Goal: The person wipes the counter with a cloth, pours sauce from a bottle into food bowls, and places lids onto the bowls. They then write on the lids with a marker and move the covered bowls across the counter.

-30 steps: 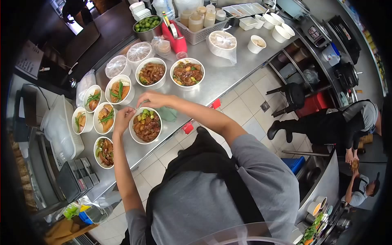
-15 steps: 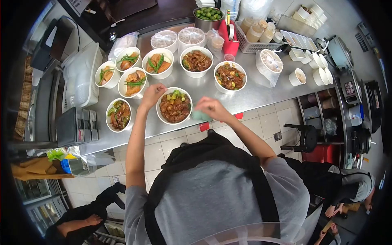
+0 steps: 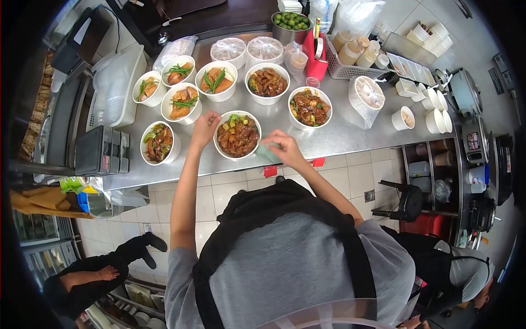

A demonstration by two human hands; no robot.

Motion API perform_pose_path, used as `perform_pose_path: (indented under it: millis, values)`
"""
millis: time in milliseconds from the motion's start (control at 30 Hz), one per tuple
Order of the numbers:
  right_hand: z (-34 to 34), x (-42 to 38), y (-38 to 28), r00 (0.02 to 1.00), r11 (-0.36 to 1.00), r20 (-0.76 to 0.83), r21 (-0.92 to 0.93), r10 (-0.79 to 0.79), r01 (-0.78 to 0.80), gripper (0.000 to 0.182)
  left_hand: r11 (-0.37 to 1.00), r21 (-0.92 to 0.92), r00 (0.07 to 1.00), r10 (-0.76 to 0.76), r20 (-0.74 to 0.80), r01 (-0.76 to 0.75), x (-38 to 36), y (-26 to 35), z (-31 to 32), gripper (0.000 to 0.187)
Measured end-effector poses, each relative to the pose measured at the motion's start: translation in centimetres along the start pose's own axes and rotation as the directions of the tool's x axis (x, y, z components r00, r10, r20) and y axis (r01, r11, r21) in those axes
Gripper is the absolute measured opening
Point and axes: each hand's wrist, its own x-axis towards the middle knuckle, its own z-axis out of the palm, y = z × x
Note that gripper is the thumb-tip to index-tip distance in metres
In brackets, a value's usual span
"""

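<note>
A white bowl of glazed brown meat with green vegetables (image 3: 237, 137) stands on the steel counter between my two hands. My left hand (image 3: 205, 130) is at its left rim, fingers curled and pressed together. On the other side, my right hand (image 3: 285, 149) hovers near the bowl's right edge with its fingers bent inward. I cannot tell what, if anything, the fingertips of either hand hold. Just below my right hand is a pale green, see-through patch (image 3: 267, 154). A similar meat bowl (image 3: 310, 108) sits further right, and another bowl with greens (image 3: 158, 143) is to the left.
Several bowls topped with green beans (image 3: 184, 103) stand behind on the left. Bag-wrapped bowls (image 3: 264, 50), a pot of green citrus (image 3: 291, 23) and a basket of bottles (image 3: 350, 67) line the back. A black stool (image 3: 408, 202) and co-workers (image 3: 104, 271) are beyond the counter.
The whole view has shifted and turned slightly. My right hand's fingers have dropped a little and come closer to the bowl; my left stays at the rim. The person at lower left has moved.
</note>
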Motion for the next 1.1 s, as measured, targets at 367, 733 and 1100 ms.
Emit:
perform_pose_path:
  millis: [367,733,1100]
  values:
    - [-1.7,-2.3,-1.2,0.973,0.973,0.182,0.158,0.141,-0.171,0.015,0.843,-0.431,0.945,-0.315,0.088,0.321,-3.3,2.5,2.6,0.024]
    - [-3.9,1.8,-1.8,0.944,0.889,-0.288,-0.457,-0.161,0.012,0.022,0.765,-0.541,0.935,-0.323,0.146,0.349,-5.1,4.4,2.8,0.035]
    - [-1.0,1.7,-1.9,0.981,0.813,-0.116,-0.579,-0.153,0.058,0.017,0.748,-0.543,0.921,-0.358,0.152,0.380,-5.6,3.8,1.9,0.033]
